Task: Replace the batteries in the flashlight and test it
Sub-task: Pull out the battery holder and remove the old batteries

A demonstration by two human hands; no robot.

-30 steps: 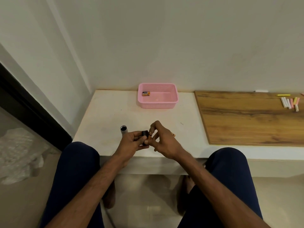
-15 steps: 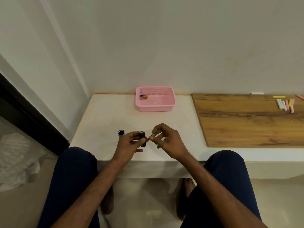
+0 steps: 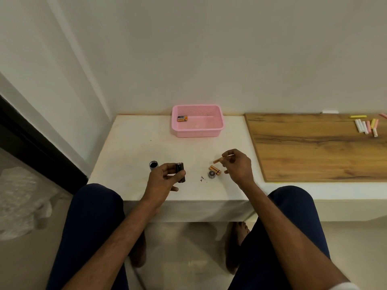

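My left hand [image 3: 164, 178] grips a black battery holder [image 3: 180, 172] just above the white ledge. Left of it the silver flashlight body [image 3: 153, 165] stands upright with its open end up. My right hand [image 3: 237, 165] pinches a small copper-coloured battery [image 3: 218, 160] by one end, above the ledge. Below that battery, two more batteries [image 3: 215, 169] lie side by side on the ledge, touching the round flashlight cap [image 3: 212, 174]. A pink basket [image 3: 198, 130] at the back holds batteries [image 3: 182, 118] in its left corner.
A wooden board [image 3: 314, 147] covers the ledge to the right, with several chalk sticks [image 3: 367, 126] at its far end. Small dark specks [image 3: 203, 179] lie between my hands. My knees sit under the ledge's front edge [image 3: 188, 197]. A wall stands behind the basket.
My hands were together at the holder; now my right hand has pulled away to the right with a battery in its fingers. Batteries and the cap now show on the ledge.
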